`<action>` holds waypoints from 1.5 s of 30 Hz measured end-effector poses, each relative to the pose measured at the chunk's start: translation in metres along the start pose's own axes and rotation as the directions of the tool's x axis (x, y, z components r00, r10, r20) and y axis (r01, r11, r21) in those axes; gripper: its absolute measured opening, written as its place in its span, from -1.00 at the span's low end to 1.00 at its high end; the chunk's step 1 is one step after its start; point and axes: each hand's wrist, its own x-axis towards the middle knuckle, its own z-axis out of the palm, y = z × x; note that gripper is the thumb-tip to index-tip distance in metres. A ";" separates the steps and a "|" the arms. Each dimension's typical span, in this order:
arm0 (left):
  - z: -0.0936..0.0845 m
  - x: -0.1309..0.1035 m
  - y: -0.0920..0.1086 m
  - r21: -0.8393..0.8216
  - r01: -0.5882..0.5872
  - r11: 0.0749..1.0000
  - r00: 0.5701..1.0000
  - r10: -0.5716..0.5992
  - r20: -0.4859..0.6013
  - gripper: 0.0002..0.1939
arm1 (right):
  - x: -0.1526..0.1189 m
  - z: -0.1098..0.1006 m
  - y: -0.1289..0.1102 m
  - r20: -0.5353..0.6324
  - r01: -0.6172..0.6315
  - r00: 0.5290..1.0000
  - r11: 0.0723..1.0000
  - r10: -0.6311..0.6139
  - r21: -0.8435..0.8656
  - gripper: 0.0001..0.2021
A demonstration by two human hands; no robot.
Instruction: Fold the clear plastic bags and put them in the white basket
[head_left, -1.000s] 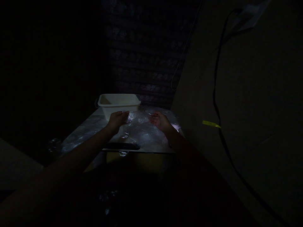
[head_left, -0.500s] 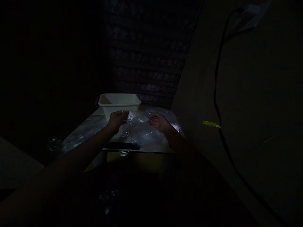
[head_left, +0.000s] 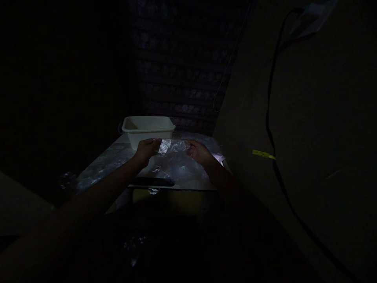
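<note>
Between my two hands a piece of clear, crinkled plastic film (head_left: 173,146) is stretched above the table. My left hand (head_left: 146,151) pinches its left end, just in front of a white rectangular tub (head_left: 150,135). The right end is pinched by my right hand (head_left: 199,151), its fingers curled in. More clear plastic (head_left: 185,171) lies spread over the tabletop below. Along the table's near edge rests a long dark object (head_left: 153,182). The scene is very dim, and fine details are hard to make out.
The white table (head_left: 107,157) has plastic hanging at its left corner. On the right, a dark cable (head_left: 268,102) with a yellow tag (head_left: 263,154) runs down the wall. Behind the table is a dark curtain or shutter-like surface (head_left: 182,74).
My right hand's fingers have closed from a looser, spread pose onto the film's end. The film between my hands now looks tauter and flatter. My left hand has barely moved.
</note>
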 end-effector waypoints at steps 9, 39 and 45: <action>0.001 -0.001 0.002 -0.116 0.057 0.992 0.993 -0.045 0.105 -0.76 | 0.001 -0.005 0.001 0.104 -0.092 0.991 0.991 0.082 0.100 -0.93; -0.001 -0.002 -0.001 -0.076 0.076 0.994 0.992 -0.067 0.105 -0.82 | -0.001 -0.003 0.007 0.125 0.052 0.991 0.992 -0.038 -0.115 -0.87; -0.003 0.002 0.001 0.092 0.015 0.996 0.999 -0.019 0.046 -0.84 | 0.001 -0.004 0.005 0.075 0.176 0.984 0.953 -0.163 -0.245 -0.93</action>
